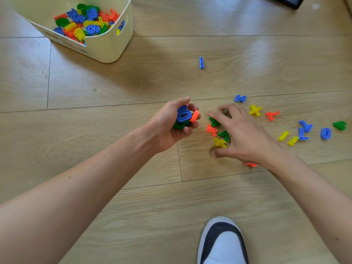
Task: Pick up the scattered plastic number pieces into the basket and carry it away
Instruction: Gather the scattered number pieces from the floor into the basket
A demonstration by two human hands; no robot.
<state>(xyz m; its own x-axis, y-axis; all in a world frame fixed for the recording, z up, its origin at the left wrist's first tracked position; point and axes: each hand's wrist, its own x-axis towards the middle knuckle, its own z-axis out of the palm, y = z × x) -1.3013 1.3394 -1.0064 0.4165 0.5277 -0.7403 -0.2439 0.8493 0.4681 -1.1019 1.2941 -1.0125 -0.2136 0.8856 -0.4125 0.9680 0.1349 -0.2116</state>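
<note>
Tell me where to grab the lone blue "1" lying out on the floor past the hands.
The blue 1 lies flat on the wooden floor, a thin bar running away from you, nothing near it. Come straight down from above and pinch its two long edges near the middle; the right hand is open, while the left hand is already full.

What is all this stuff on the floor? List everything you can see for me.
basket: one, cream, upper left on the floor, holding many mixed-colour pieces
loose pieces on the floor: over a dozen, blue, yellow, orange, green, mostly right of centre
lone blue piece: one, apart from the rest, above centre
dark flat object: one, black, top right edge, cut off
floor: light wood planks
shoe: one, white and dark navy, bottom centre
left hand: closed on a blue, green and orange handful of pieces
right hand: fingers spread, blurred, over the pile
</note>
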